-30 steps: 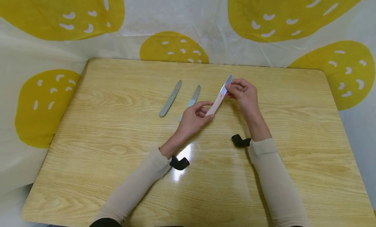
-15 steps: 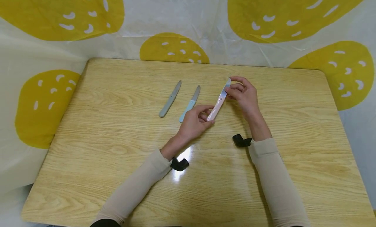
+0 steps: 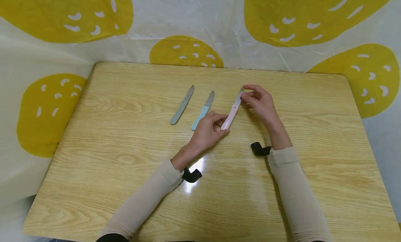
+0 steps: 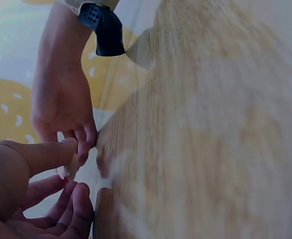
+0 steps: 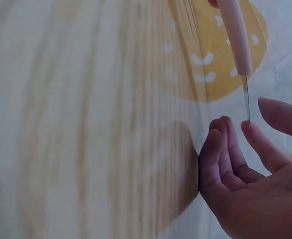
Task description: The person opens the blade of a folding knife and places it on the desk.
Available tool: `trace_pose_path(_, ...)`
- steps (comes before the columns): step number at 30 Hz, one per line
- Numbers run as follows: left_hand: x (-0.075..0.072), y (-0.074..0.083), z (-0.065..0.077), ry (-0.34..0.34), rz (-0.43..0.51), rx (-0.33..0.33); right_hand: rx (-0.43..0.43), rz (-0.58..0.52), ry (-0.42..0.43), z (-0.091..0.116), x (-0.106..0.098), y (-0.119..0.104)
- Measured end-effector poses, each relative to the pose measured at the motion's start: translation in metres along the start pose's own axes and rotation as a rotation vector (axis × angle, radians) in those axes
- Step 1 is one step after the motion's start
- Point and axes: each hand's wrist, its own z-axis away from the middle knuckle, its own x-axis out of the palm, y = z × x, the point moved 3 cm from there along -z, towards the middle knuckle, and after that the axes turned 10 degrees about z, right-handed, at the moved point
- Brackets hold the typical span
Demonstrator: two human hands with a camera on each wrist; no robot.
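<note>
A knife with a pink handle (image 3: 232,116) is held up at a slant in the head view, its blade pointing to the far right. My left hand (image 3: 206,130) pinches the end of the handle between thumb and fingers, as the left wrist view also shows. At the blade's tip is my right hand (image 3: 261,104): its index fingertip (image 5: 247,127) meets the tip, while the thumb (image 5: 280,114) stands apart from the blade. Left of these lie a light blue knife (image 3: 203,111), partly overlapped by my left hand, and a grey-green knife (image 3: 180,111), both slanting the same way.
The wood-grain table (image 3: 125,158) reaches back to a white curtain (image 3: 188,12) with large yellow prints. A black curved piece is attached at each sleeve cuff, the left one (image 3: 192,176) and the right one (image 3: 260,149).
The pink knife has come slightly nearer and lower. My right index finger has straightened to the blade's tip, and the thumb has eased off the blade. The other knives have not moved.
</note>
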Motion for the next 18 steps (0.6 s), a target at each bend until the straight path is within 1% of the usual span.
trace_pose_path(2, -0.0002, -0.0005, 0.0003, 0.002, -0.026, -0.005, 0.011, 0.034, -0.007, -0.0001, -0.0007, -0.0004)
trace_pose_path(6, -0.0001, -0.0003, 0.0004, 0.001, -0.070, -0.024, 0.027, 0.149, -0.017, 0.0006, -0.0027, -0.0010)
trace_pose_path(11, 0.0006, 0.0014, 0.0003, -0.018, -0.104, -0.046, 0.027, 0.267, -0.055, 0.0017, -0.0042, -0.0013)
trace_pose_path(18, 0.0019, 0.0018, 0.0010, -0.041, -0.155, -0.071, -0.010, 0.361, -0.099, 0.0000, -0.0030, -0.0006)
